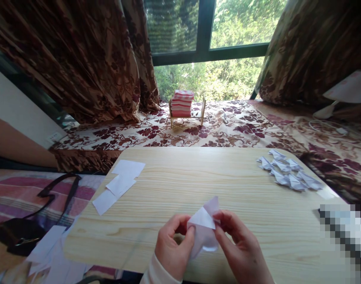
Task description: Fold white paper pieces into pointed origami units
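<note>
A partly folded sheet of white paper [202, 227] is held up over the front of the wooden table. Its upper part forms a triangular fold, with a point of paper sticking up at the top right. My left hand [174, 244] pinches its left edge between thumb and fingers. On the right edge, my right hand [236, 242] grips the paper the same way. The fingertips behind the sheet are partly hidden.
Flat white paper pieces [118, 185] overlap at the table's [168, 173] left. Several folded paper pieces [290, 171] cluster at the far right. More loose sheets [54, 252] and a dark bag [20, 234] lie at lower left. A small rack [202, 112] with striped cloths [182, 104] stands beyond.
</note>
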Action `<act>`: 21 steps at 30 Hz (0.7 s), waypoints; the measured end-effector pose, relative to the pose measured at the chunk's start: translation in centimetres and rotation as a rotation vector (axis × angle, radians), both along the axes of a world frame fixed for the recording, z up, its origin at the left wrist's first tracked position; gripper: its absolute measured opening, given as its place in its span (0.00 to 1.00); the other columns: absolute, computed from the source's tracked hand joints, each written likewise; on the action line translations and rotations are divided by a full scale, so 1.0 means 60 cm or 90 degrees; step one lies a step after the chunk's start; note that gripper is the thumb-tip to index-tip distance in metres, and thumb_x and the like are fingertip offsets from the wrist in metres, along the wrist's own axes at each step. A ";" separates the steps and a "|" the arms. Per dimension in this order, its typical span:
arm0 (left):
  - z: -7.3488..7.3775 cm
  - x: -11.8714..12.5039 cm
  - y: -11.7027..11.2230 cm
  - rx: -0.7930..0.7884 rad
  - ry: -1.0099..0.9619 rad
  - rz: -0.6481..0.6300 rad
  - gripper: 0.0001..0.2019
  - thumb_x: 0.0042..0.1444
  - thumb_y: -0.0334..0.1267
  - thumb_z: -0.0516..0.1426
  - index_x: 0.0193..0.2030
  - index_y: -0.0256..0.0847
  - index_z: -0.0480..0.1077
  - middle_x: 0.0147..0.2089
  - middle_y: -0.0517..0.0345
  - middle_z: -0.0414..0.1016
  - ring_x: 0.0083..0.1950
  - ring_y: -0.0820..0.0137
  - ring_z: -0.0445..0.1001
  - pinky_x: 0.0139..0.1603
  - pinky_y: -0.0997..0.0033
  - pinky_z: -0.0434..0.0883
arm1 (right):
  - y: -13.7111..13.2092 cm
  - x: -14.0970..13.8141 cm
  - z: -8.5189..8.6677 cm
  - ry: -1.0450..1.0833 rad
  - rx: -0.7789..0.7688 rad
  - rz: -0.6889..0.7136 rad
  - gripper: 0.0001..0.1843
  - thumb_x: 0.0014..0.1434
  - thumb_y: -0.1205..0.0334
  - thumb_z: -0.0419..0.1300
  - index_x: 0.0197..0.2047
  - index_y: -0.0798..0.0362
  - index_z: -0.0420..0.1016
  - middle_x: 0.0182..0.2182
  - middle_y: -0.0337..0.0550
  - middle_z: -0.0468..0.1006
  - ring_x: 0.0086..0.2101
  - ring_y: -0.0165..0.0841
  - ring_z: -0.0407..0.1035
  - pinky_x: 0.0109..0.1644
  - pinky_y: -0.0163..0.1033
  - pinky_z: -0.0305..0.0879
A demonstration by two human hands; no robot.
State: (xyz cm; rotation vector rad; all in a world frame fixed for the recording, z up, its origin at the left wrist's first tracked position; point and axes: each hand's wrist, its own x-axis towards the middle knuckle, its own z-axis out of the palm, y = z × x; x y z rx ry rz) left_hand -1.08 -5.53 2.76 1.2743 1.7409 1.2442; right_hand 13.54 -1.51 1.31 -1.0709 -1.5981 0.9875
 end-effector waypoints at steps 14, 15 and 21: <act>-0.002 -0.017 0.027 -0.058 -0.184 -0.039 0.15 0.54 0.45 0.54 0.25 0.36 0.71 0.22 0.59 0.69 0.26 0.74 0.65 0.27 0.76 0.63 | -0.003 0.000 -0.004 0.132 -0.158 0.051 0.23 0.56 0.58 0.59 0.53 0.49 0.60 0.31 0.42 0.76 0.28 0.31 0.71 0.30 0.34 0.69; -0.004 -0.018 0.028 -0.090 -0.250 -0.032 0.16 0.52 0.47 0.55 0.25 0.36 0.71 0.22 0.60 0.68 0.24 0.75 0.64 0.26 0.77 0.61 | -0.001 0.000 -0.003 0.146 -0.173 0.049 0.26 0.55 0.57 0.59 0.56 0.49 0.58 0.32 0.42 0.77 0.28 0.31 0.71 0.30 0.35 0.69; -0.011 -0.018 0.029 -0.131 -0.239 -0.017 0.17 0.49 0.49 0.56 0.21 0.36 0.69 0.17 0.63 0.62 0.21 0.76 0.59 0.21 0.77 0.55 | 0.006 0.002 -0.007 0.072 -0.295 0.091 0.18 0.56 0.49 0.56 0.38 0.57 0.76 0.25 0.43 0.76 0.26 0.33 0.69 0.26 0.33 0.65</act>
